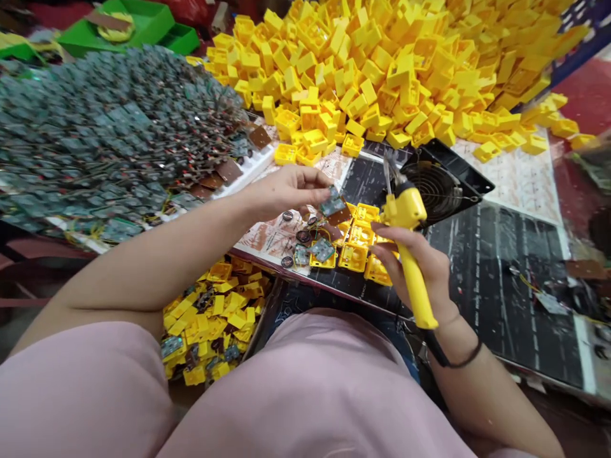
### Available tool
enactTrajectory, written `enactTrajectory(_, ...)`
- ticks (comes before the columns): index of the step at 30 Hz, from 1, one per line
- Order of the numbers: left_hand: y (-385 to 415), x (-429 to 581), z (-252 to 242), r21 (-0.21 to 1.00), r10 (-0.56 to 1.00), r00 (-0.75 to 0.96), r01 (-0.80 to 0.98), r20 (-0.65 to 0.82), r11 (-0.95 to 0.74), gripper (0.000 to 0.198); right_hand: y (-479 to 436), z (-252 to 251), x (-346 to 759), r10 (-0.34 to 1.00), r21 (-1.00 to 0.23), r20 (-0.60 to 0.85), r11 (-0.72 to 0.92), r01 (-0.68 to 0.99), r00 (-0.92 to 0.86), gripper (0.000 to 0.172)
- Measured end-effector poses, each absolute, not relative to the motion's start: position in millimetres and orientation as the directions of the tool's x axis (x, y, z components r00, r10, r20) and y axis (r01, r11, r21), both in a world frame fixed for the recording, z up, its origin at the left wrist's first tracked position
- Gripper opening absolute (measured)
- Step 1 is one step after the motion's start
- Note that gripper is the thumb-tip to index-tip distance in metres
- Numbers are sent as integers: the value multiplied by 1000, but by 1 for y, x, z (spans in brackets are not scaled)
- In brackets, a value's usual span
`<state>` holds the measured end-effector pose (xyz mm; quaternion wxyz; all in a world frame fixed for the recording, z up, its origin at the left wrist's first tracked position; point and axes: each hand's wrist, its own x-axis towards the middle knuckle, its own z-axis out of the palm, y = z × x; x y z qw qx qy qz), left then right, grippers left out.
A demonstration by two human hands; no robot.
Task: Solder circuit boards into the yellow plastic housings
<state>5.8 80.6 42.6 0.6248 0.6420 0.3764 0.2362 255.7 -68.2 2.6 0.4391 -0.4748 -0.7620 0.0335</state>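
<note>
My left hand point(298, 189) pinches a small green circuit board point(333, 202) above the front part of the table. My right hand point(422, 257) is wrapped round a yellow soldering gun point(411, 254), its metal tip pointing up and away from me. Beneath and between the hands, several open yellow cases point(354, 256) stand side by side in rows. Another circuit board point(322, 249) lies on the nearest case at the left, with thin wires and small round dark parts point(303, 236) beside it.
Circuit boards point(109, 127) are heaped at the left, yellow cases point(363, 63) at the back. A black fan point(442, 181) stands right of the gun tip. Green trays point(138, 25) sit at the back left. A box below the table edge holds yellow pieces point(219, 312).
</note>
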Motion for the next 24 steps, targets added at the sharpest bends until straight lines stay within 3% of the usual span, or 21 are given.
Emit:
enactTrajectory(3,61,14,36,994,645,761,110,-68,-24,10,-60,2,242,799,-612,593,527,589,-100,29)
enactTrajectory(6,50,10,35,997,647,760,75,-59,3,14,-63,0,236,847,-712,524,491,502,-84,21)
enactTrajectory(11,68,-20,39,991,889,439,51,-134,124,13,-73,2,234,840,-746,543,470,471,21,29)
enactTrajectory(14,95,-42,35,975,953,272,209,-136,79,20,-74,6,232,817,-773,572,502,389,81,36)
enactTrajectory(16,106,-52,28,878,962,259,476,-81,-54,25,-73,7,233,797,-749,599,522,409,80,37)
enactTrajectory(19,101,-54,17,508,906,393,755,154,-414,28,-73,9,237,756,-624,655,524,579,21,32)
enactTrajectory(21,82,-47,15,363,793,525,706,307,-608,30,-75,11,241,725,-540,689,527,656,-15,30)
enactTrajectory(24,49,-27,15,445,632,669,463,392,-766,37,-80,18,246,670,-442,739,551,708,-60,35)
